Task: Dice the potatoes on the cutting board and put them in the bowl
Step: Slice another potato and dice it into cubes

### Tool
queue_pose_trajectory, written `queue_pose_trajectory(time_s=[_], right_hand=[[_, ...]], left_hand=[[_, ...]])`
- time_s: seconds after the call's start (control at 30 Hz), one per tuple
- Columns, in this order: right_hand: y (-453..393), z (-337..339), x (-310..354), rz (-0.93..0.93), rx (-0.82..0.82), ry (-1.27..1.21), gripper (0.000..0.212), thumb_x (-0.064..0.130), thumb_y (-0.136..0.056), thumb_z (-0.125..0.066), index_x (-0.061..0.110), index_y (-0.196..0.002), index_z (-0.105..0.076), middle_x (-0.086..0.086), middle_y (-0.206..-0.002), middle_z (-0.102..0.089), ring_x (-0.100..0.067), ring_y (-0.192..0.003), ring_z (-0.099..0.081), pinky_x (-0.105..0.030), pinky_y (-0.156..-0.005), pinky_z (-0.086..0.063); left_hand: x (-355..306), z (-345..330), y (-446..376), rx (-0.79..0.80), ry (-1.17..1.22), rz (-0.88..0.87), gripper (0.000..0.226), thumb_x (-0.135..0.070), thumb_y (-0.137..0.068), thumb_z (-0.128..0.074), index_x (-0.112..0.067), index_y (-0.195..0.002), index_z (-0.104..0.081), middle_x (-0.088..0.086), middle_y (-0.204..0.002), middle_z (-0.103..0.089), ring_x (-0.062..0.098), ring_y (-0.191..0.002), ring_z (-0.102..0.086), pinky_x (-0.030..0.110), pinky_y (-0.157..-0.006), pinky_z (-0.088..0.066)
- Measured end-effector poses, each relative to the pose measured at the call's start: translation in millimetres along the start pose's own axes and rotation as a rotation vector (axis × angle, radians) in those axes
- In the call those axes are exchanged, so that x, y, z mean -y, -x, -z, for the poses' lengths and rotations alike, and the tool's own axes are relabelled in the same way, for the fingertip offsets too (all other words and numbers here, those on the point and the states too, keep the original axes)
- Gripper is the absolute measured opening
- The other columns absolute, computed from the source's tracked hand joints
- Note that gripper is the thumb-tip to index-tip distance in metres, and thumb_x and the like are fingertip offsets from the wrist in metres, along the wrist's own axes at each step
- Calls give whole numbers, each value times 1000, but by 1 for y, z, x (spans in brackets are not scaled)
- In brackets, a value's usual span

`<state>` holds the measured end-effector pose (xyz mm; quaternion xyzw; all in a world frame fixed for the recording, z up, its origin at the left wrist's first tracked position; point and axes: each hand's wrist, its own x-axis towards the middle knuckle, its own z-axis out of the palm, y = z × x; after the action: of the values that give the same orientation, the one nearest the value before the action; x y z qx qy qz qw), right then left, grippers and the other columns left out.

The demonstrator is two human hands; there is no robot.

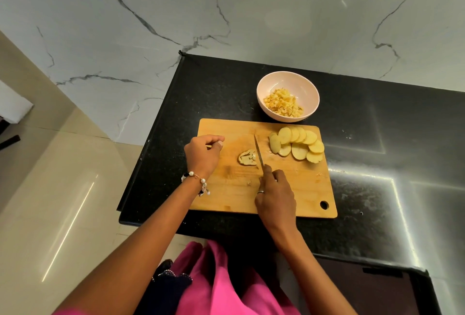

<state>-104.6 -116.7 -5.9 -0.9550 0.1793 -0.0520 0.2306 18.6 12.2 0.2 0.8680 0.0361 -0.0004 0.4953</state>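
Observation:
A wooden cutting board (pixel 226 189) lies on the black counter. Several round potato slices (pixel 298 145) are fanned out at its far right corner. A partly cut slice (pixel 247 158) lies mid-board, with small pieces on it. My right hand (pixel 274 195) grips a knife (pixel 258 152) whose blade runs along the right side of that slice. My left hand (pixel 202 152) hovers to the left of the slice with fingers curled and nothing visible in it. A pale pink bowl (pixel 271 83) just behind the board holds diced potato (pixel 283 105).
The black counter (pixel 377 151) ends at its left edge (pixel 141 164) beside the board, with a beige tiled floor below. A marble wall rises behind. A hanging hole (pixel 324 204) marks the board's near right corner. A dark cooktop-like panel (pixel 364 287) sits at the near right.

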Motion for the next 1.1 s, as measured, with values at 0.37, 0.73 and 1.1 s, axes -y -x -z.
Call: queue_pose_trajectory(time_s=[0.37, 0.73, 1.1], right_hand=[[2, 24, -76, 449, -72, 246, 55, 2, -67, -77, 23, -116, -66, 4, -99, -66, -24, -78, -54, -33, -57, -30], [-45, 4, -56, 389, -211, 332, 41, 7, -75, -73, 14, -114, -65, -11, -101, -64, -31, -83, -57, -39, -60, -40], [-62, 3, -42, 206, -222, 181, 37, -1, -82, -63, 19, -113, -68, -9, -96, -63, -31, -83, -54, -41, -64, -37]], left_hand=[[2, -2, -4, 6, 13, 25, 17, -9, -85, -65, -11, -101, -72, 0, -97, -71, 13, -84, -66, 34, -83, -56], [1, -2, -6, -4, 45, 75, 18, -9, -86, -64, -10, -102, -71, -1, -95, -70, 10, -78, -65, 18, -69, -54], [2, -4, -6, -5, 46, 101, 16, -9, -85, -66, -10, -100, -72, 0, -94, -71, 12, -82, -66, 29, -77, -57]])
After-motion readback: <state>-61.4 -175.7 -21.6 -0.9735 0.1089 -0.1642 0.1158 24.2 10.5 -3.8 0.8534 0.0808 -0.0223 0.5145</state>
